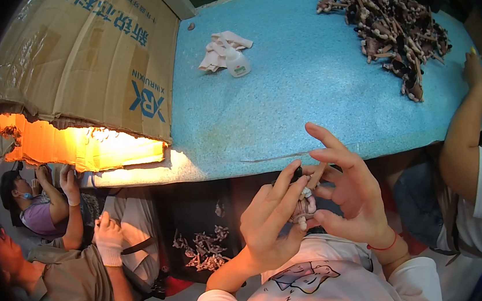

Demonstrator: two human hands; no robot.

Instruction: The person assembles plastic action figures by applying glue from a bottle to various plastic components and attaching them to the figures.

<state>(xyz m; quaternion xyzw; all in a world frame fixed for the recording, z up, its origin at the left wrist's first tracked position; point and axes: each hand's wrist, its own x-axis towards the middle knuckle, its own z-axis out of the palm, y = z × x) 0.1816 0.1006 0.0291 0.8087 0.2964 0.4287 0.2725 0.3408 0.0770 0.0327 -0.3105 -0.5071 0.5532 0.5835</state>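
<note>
Just past the front edge of the table, over my lap, I hold a small figurine [304, 207] with a dark top, pale pinkish body and a flat brown stick-like part. My left hand [270, 214] is closed on it from the left, fingers laid along its upper part. My right hand [352, 195] meets it from the other side, thumb at its lower end and some fingers near the brown part. The upper fingers of that hand stretch outward. Fingers cover part of the figurine.
A heap of similar figurines [398, 36] lies at the back right of the blue table [289, 105]. A white bottle [237, 64] stands by a crumpled cloth [214, 57]. A cardboard box [87, 61] glows inside. Figurine parts [201, 250] sit in a dark bin. People sit both sides.
</note>
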